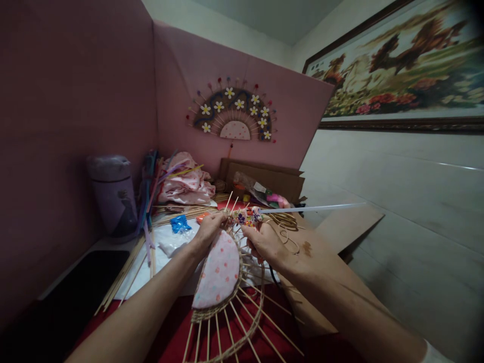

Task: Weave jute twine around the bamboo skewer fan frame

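Observation:
My left hand (212, 229) grips the upper end of a half-round craft fan, fingers closed at its sticks and woven edge. The fan has a pink polka-dot fabric centre (218, 269), a braided rope border and thin wooden sticks (230, 322) spreading outward, with a rope arc (260, 302) crossing them. My right hand (264, 241) is wrapped round a flower-patterned hot glue gun (247, 216). From its rear a long translucent glue stick (313, 207) points right. The gun's nozzle end is close to my left fingers; the exact contact spot is hidden.
A finished fan with white flowers (239, 104) hangs on the pink board (287, 101). Behind my hands lie pink fabric (187, 181), a blue packet (180, 223), cord (282, 221) and cardboard (260, 176). A lilac tumbler (113, 196) and a black tablet-like slab (75, 292) are at left.

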Demonstrator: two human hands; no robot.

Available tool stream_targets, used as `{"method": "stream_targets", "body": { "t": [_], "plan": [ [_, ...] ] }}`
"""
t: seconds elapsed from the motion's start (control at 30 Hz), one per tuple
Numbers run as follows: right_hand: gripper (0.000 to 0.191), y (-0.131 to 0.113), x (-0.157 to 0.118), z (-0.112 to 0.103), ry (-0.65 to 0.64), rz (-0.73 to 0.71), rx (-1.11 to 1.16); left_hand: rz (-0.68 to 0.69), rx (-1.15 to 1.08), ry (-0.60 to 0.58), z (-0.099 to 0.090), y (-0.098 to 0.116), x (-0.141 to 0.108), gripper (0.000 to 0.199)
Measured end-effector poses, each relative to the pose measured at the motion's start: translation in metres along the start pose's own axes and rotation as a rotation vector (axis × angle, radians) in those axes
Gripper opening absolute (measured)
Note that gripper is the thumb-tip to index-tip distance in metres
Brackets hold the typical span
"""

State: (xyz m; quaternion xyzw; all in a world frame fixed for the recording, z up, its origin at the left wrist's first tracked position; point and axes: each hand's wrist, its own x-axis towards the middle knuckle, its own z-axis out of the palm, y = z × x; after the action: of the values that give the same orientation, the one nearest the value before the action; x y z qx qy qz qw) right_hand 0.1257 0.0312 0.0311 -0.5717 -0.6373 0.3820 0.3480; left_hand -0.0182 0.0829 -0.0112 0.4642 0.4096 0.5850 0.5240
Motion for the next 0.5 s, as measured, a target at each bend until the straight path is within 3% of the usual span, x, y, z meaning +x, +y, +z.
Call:
{"method": "stream_targets", "body": {
  "t": [0.5],
  "plan": [
    [0.034, 0.0098, 0.0016, 0.003, 0.068, -0.128, -0.049, 0.048, 0.023, 0.016, -0.001, -0.0035, 0.0027, 0.017]
  ]
}}
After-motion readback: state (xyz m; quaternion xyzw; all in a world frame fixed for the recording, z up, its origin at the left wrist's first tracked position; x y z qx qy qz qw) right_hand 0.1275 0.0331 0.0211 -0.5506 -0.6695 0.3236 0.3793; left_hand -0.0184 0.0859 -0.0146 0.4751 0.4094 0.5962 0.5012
